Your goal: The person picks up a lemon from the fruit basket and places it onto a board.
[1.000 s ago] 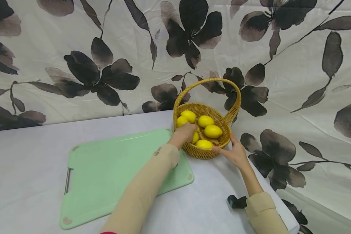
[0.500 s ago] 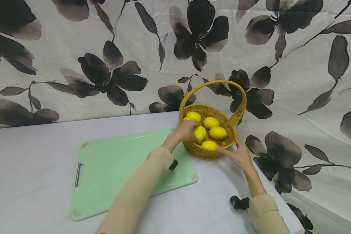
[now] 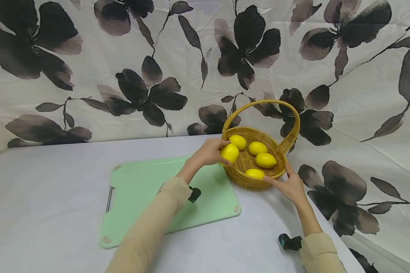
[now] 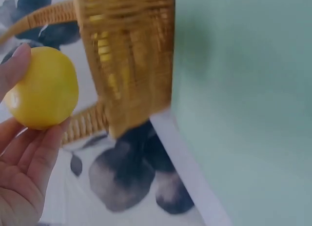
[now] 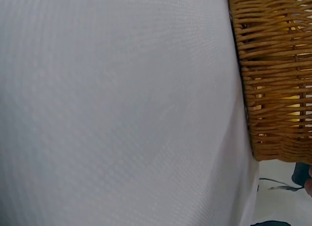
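My left hand [image 3: 209, 152] grips a lemon [image 3: 229, 153] between thumb and fingers, above the left rim of the wicker basket [image 3: 247, 184]. In the left wrist view the same lemon [image 4: 45, 87] appears raised beside the basket's woven wall [image 4: 131, 65], with the fingertips around it. Several other lemons lie inside the basket, among them one lemon [image 3: 265, 160] at its right. My right hand [image 3: 291, 186] holds the basket's right front side, thumb at the front rim and fingers at the right. The right wrist view shows mostly cloth and the basket's wall [image 5: 278, 79].
A pale green cutting board [image 3: 205, 204] lies left of the basket, partly under the left forearm. The basket's tall arched handle [image 3: 264, 101] stands up over it. White cloth [image 3: 48, 197] covers the table, and a floral curtain [image 3: 191, 68] hangs behind and to the right.
My left hand, first reaching down into the basket, has lifted a lemon up and left to the rim. The right hand stays on the basket. The head view has shifted left.
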{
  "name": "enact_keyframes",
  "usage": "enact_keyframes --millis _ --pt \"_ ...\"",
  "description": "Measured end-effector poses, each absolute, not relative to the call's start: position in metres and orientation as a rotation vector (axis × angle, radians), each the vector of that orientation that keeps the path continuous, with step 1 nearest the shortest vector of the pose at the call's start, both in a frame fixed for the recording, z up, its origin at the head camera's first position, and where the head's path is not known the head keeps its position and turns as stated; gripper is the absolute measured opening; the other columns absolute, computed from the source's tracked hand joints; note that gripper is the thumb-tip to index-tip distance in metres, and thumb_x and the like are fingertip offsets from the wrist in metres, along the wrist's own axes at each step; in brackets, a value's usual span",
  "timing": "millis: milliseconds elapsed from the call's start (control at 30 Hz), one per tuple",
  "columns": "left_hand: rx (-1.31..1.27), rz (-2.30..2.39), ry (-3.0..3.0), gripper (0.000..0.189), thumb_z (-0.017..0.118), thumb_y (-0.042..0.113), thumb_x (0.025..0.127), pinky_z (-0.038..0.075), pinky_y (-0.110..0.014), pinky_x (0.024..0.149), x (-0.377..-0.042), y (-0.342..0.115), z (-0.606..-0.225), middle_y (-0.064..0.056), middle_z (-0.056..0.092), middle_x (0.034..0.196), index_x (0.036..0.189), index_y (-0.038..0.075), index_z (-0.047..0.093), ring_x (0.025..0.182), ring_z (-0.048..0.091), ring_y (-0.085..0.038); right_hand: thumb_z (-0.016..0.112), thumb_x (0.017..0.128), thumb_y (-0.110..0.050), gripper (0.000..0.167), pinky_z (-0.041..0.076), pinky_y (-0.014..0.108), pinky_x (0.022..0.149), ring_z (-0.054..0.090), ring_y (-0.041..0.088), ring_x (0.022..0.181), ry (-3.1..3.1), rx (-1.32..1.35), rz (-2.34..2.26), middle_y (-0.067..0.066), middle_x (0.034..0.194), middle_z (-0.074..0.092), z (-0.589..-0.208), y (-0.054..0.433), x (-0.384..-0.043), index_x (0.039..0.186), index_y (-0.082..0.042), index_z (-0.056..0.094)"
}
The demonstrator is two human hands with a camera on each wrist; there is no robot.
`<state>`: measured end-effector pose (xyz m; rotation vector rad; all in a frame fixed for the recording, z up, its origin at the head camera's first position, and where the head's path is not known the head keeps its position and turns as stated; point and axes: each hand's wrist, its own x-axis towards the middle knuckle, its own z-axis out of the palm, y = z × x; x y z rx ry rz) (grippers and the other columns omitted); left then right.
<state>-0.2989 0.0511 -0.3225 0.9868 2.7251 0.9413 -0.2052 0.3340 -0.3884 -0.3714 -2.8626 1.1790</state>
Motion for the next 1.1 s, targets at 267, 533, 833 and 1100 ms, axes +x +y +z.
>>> enact_keyframes --millis 267,533,833,1100 --pt "0.930 0.984 2.791 0.065 0.084 0.016 0.073 0.051 -0.039 0.094 -0.293 -0.010 -0.321 -0.013 0.065 0.123 0.131 0.002 0.058 0.109 0.061 -0.028 0.070 0.079 -0.057 0.117 0.019 0.060 0.116 0.008 0.046 0.146 -2.893 -0.409 1.165 0.020 0.160 -0.002 -0.387 0.331 -0.203 0.153 -0.003 -0.003" --pt "0.716 0.910 2.868 0.071 0.083 0.015 0.074 0.050 -0.043 0.097 -0.287 -0.073 -0.319 -0.021 0.061 0.128 0.134 -0.005 0.052 0.114 0.060 -0.035 0.068 0.081 -0.058 0.116 0.018 0.064 0.113 0.005 0.050 0.144 -2.919 -0.432 1.163 0.023 0.159 -0.005 -0.384 0.328 -0.200 0.152 -0.003 -0.005" --pt "0.535 0.802 2.901 0.067 0.080 0.018 0.075 0.048 -0.048 0.097 -0.284 -0.134 -0.326 -0.025 0.061 0.125 0.131 -0.008 0.054 0.113 0.058 -0.040 0.066 0.081 -0.060 0.116 0.018 0.065 0.113 0.004 0.051 0.144 -2.931 -0.425 1.143 0.023 0.159 -0.005 -0.385 0.329 -0.198 0.151 -0.002 -0.005" --pt "0.353 0.747 2.823 0.067 0.080 0.023 0.075 0.049 -0.048 0.093 -0.278 -0.172 -0.336 -0.027 0.062 0.122 0.128 -0.010 0.055 0.106 0.057 -0.038 0.066 0.082 -0.059 0.115 0.019 0.065 0.112 0.005 0.052 0.143 -2.937 -0.413 1.125 0.023 0.158 -0.006 -0.385 0.328 -0.199 0.151 -0.002 -0.006"
